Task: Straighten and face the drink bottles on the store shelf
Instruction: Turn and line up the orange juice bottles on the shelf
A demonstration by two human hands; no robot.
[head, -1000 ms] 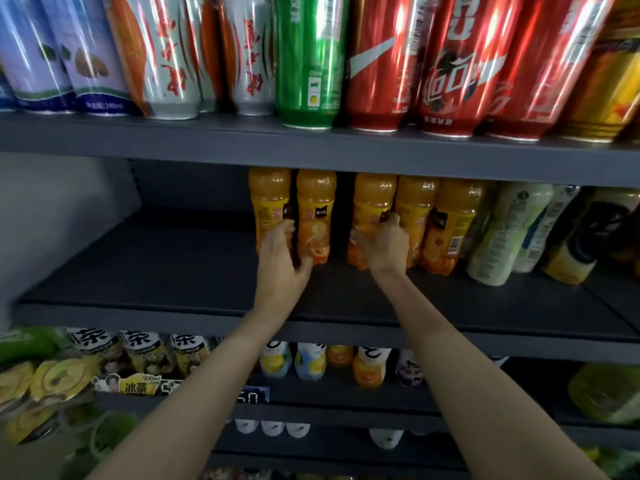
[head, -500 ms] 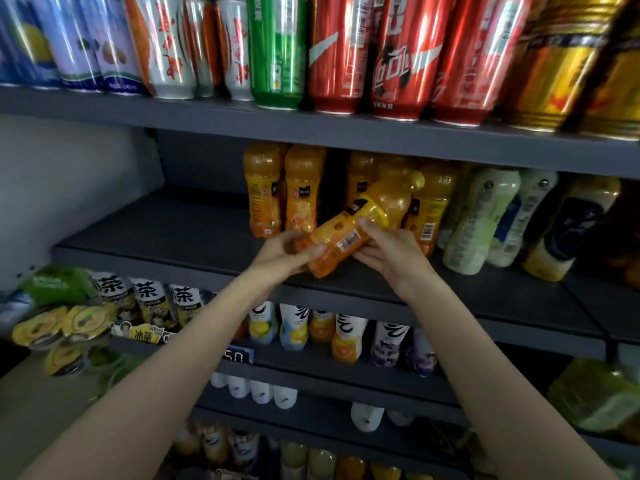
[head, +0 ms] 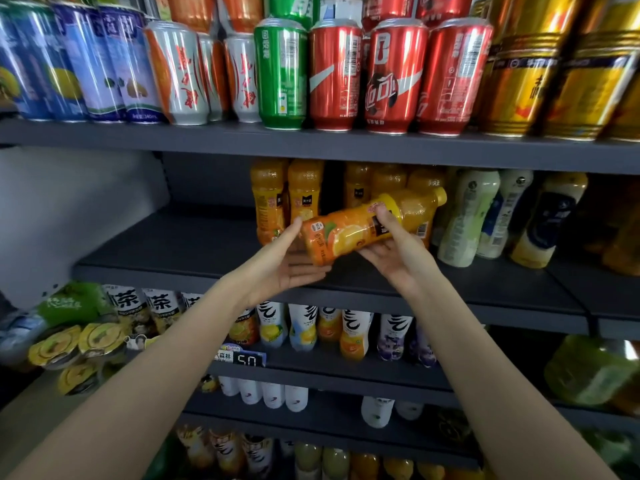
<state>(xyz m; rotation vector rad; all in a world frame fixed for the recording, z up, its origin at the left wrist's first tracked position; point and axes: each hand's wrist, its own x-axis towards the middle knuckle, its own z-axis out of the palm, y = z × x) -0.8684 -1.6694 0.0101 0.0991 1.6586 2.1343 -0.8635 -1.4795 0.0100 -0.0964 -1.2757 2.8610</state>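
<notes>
An orange juice bottle (head: 349, 233) lies nearly on its side in the air before the middle shelf (head: 194, 271), yellow cap toward the upper right. My right hand (head: 398, 251) grips its middle from below, thumb over the label. The straight fingers of my left hand (head: 284, 265) touch the bottle's base end. Behind them, two orange juice bottles (head: 287, 199) stand upright, and more orange bottles (head: 391, 181) stand further right, partly hidden by the held one.
Pale green and white bottles (head: 485, 216) lean at the right of the same shelf. Cans (head: 346, 74) fill the shelf above. The left part of the middle shelf is bare. Lower shelves hold tea and small drink bottles (head: 311, 327) and a price tag (head: 242, 358).
My right hand pulled one orange bottle out of the row and tipped it sideways. It has since turned so the orange label faces me. My left hand moved from a standing bottle to its base.
</notes>
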